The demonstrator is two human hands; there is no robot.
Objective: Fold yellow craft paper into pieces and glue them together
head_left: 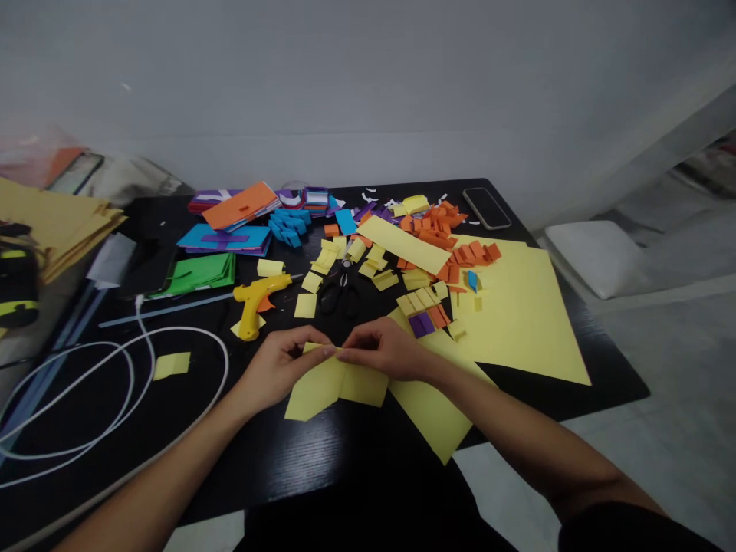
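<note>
A creased yellow paper piece [319, 386] is held up over the front part of the black table by both hands. My left hand [284, 362] pinches its top edge from the left, thumb and fingers together. Close beside it, my right hand [384, 349] pinches the same edge from the right, the fingertips of both hands nearly touching. The paper hangs in two panels with a fold between them. Just beyond the hands lie black-handled scissors [339, 295] and a yellow glue gun [256, 303]. A yellow sheet [440, 406] lies under my right forearm.
Small folded yellow pieces [326, 257] and orange pieces [437, 222] cover the table's middle. Larger yellow sheets [523, 314] and a phone [487, 208] are at the right. Blue folded papers [225, 239], green papers [201, 272] and a looped white cable [221, 360] occupy the left.
</note>
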